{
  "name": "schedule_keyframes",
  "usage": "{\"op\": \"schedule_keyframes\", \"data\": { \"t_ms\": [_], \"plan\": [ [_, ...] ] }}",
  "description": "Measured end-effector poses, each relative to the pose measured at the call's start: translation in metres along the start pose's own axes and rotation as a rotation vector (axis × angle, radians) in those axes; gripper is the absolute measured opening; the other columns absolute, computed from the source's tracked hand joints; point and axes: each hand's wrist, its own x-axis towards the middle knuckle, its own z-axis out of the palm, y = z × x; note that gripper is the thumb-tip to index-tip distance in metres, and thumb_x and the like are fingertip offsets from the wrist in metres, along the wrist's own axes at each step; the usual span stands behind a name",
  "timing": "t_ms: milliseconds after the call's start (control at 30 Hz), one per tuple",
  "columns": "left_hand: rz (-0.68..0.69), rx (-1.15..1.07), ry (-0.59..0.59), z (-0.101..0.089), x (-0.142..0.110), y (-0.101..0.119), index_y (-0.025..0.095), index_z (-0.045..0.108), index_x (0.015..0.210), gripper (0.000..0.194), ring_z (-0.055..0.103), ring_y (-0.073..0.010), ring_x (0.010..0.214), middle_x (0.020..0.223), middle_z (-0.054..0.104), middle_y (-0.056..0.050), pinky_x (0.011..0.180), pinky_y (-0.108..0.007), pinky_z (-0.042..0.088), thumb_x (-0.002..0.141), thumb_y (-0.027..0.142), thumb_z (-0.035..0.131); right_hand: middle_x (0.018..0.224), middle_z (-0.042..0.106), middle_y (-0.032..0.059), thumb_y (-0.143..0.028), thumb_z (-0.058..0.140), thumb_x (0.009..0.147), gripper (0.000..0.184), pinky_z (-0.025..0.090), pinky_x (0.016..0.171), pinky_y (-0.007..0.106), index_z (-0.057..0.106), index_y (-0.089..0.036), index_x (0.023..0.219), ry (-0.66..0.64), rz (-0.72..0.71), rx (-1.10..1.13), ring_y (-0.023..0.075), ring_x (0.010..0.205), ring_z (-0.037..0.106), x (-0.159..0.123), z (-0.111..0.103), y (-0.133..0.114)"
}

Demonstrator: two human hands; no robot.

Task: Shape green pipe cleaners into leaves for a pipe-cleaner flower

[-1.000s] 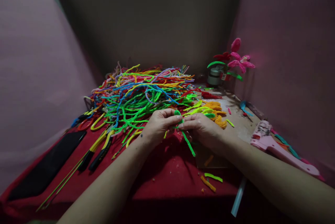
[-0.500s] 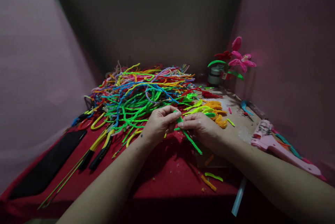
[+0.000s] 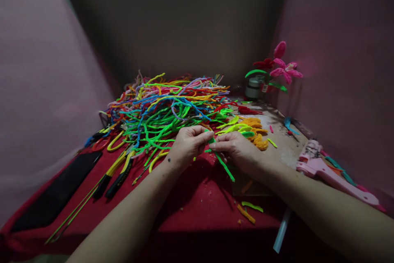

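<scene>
My left hand [image 3: 188, 145] and my right hand [image 3: 235, 148] meet at the middle of the table, both pinching one green pipe cleaner [image 3: 224, 165]. Its free end slants down and to the right, below my right hand. Just behind the hands lies a big tangled heap of pipe cleaners [image 3: 168, 107] in many colours. Bent orange and yellow-green pieces [image 3: 250, 128] lie to the right of the heap.
A red cloth [image 3: 197, 205] covers the near table. Yellow-handled pliers [image 3: 115, 177] and a black flat object [image 3: 55, 195] lie at the left. A pink glue gun [image 3: 329, 172] rests at the right. A pipe-cleaner flower [image 3: 281, 68] in a small jar [image 3: 253, 88] stands at the back right. Cut scraps [image 3: 249, 209] lie near me.
The green loop above my fingers has been pressed down between them. The pipe cleaner's free end swung a little to the right. Both hands stayed in place.
</scene>
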Motion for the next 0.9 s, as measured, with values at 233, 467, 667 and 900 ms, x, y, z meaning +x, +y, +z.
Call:
{"op": "schedule_keyframes", "data": {
  "t_ms": [233,467,667,900],
  "plan": [
    [0.080,0.159,0.169,0.005,0.000,-0.004,0.014,0.057,0.054,0.026,0.031,-0.0048,0.037,0.039,0.041,0.005,0.037,-0.019,0.022,0.069,0.035,0.060,0.035,0.037,-0.0064,-0.025,0.061,0.063,0.028,0.016,0.040,0.025,0.044,-0.016,0.042,0.076,0.039,-0.011,0.0048,0.034,0.027,-0.003,0.004,-0.007],
    [0.139,0.172,0.180,0.000,0.004,-0.002,0.014,0.055,0.053,0.028,0.034,-0.0048,0.040,0.044,0.043,0.004,0.038,-0.017,0.023,0.071,0.036,0.058,0.034,0.039,-0.0057,-0.025,0.062,0.061,0.026,0.016,0.039,0.025,0.046,-0.016,0.043,0.102,0.049,0.024,0.0051,0.033,0.029,-0.004,0.006,-0.008],
    [0.025,0.000,0.027,-0.008,0.003,0.004,0.015,0.054,0.068,0.026,0.035,-0.0036,0.035,0.049,0.049,0.004,0.034,-0.017,0.024,0.069,0.039,0.062,0.036,0.038,-0.0062,-0.030,0.064,0.062,0.029,0.018,0.038,0.024,0.044,-0.017,0.046,0.197,-0.016,0.145,0.0055,0.033,0.030,0.003,0.000,-0.002],
    [0.079,0.215,0.004,0.003,-0.002,0.004,0.013,0.058,0.063,0.017,0.038,-0.0044,0.039,0.047,0.049,0.004,0.039,-0.017,0.028,0.066,0.029,0.064,0.044,0.046,-0.0037,-0.028,0.063,0.063,0.019,0.023,0.043,0.024,0.053,-0.015,0.054,0.143,-0.059,0.239,0.0072,0.040,0.035,0.008,-0.007,0.007]
  ]
}}
